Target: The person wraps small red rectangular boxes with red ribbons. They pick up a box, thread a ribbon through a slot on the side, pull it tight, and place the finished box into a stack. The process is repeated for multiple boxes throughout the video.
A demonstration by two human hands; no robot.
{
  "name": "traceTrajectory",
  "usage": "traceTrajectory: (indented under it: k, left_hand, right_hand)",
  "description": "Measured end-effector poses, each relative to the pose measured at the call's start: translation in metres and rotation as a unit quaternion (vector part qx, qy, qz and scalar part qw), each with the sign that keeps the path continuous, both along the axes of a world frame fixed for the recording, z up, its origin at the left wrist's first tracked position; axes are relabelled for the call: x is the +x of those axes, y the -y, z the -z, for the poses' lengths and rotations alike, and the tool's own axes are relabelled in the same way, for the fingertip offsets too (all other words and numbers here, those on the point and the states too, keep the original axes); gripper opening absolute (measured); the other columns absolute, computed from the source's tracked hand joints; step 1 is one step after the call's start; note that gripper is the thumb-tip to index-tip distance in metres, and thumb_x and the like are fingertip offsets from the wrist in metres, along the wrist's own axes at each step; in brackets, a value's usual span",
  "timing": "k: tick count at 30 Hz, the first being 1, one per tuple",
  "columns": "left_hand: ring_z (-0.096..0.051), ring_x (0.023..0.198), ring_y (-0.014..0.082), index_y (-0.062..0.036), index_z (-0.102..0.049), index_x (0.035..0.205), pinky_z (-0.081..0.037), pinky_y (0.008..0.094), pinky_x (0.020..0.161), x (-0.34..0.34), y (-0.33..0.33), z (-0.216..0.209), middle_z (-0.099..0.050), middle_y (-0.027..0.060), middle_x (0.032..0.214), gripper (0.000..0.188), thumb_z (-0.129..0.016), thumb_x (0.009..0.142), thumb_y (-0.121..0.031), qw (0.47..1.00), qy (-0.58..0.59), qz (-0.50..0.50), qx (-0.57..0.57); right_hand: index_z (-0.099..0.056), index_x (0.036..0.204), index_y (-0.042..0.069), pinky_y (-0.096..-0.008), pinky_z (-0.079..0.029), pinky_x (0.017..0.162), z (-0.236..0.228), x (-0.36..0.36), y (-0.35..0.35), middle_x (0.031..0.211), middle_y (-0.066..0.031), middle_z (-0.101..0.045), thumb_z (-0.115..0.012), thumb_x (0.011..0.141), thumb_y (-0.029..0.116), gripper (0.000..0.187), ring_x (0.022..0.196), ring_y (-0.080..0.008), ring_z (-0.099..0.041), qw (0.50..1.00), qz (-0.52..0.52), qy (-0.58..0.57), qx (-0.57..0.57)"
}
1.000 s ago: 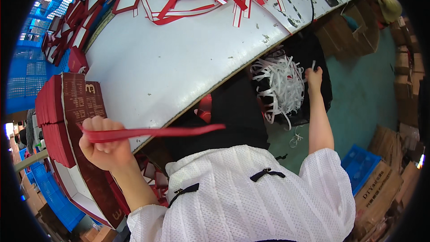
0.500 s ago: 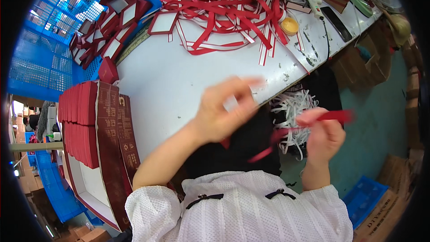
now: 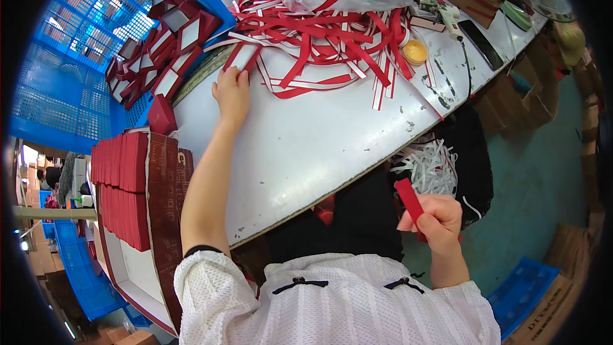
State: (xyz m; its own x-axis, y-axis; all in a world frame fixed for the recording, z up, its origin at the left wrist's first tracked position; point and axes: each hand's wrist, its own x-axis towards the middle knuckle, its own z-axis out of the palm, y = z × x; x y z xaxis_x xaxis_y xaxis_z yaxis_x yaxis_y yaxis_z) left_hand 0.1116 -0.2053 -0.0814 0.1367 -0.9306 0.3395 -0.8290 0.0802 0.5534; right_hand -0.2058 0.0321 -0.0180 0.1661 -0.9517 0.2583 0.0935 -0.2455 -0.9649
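Note:
At the far left of the table my left hand (image 3: pixel 231 97) reaches out, its fingers closed on the near end of a shallow red box with a white inside (image 3: pixel 243 57). Part of that box is hidden under the fingertips. Over my lap's right side, my right hand (image 3: pixel 439 218) pinches a short strip of red ribbon (image 3: pixel 409 200), which sticks up past the fingers. A tangled heap of red-and-white ribbons (image 3: pixel 332 38) lies at the table's back, touching the box's right side.
A blue crate (image 3: pixel 60 99) at the left contains several red boxes (image 3: pixel 167 38). Below it stands a carton (image 3: pixel 165 198) packed with red boxes. White paper-like strips (image 3: pixel 431 169) fill a black bag beside the table. A yellow round container (image 3: pixel 415 52) and a phone (image 3: pixel 480 45) lie on the right.
My left hand has moved from above the table's near edge to the box at the far left and taken hold of it. My right hand has moved slightly down and left, keeping the ribbon.

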Motion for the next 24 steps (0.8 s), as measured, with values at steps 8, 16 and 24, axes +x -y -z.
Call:
traceTrajectory:
  k: [8,16,24]
  left_hand:
    - [-0.044,0.106,0.0280,0.0006,-0.041,0.108,-0.032,0.0439,0.093,-0.069,-0.115,-0.053,-0.047,0.0160,0.112,0.035,-0.029,0.090,-0.026,0.480,-0.840,0.229,0.110]
    - [-0.043,0.108,0.0299,0.0004,-0.035,0.115,-0.032,0.0455,0.093,-0.095,-0.172,-0.058,-0.042,0.0179,0.118,0.044,-0.028,0.089,-0.034,0.411,-0.866,0.236,0.160]
    - [-0.042,0.108,0.0307,0.0009,-0.035,0.116,-0.034,0.0438,0.092,-0.115,-0.178,-0.067,-0.042,0.0185,0.117,0.049,-0.025,0.088,-0.038,0.412,-0.855,0.248,0.195]
  right_hand:
    - [-0.052,0.073,-0.002,-0.0219,-0.043,0.058,0.023,0.033,0.034,0.071,-0.0095,-0.057,-0.043,0.084,0.010,0.019,0.061,-0.0110,-0.053,0.988,0.051,0.121,0.081]
    - [-0.047,0.086,0.000,-0.0214,-0.047,0.061,0.004,0.045,0.051,0.081,-0.0060,-0.055,-0.057,0.073,-0.002,0.017,0.066,-0.0071,-0.053,0.972,0.095,0.188,0.104]
    - [-0.043,0.082,0.002,-0.0194,-0.046,0.051,-0.007,0.055,0.056,0.075,-0.0059,-0.053,-0.059,0.070,-0.003,0.021,0.061,-0.0075,-0.053,0.943,0.186,0.264,0.079]
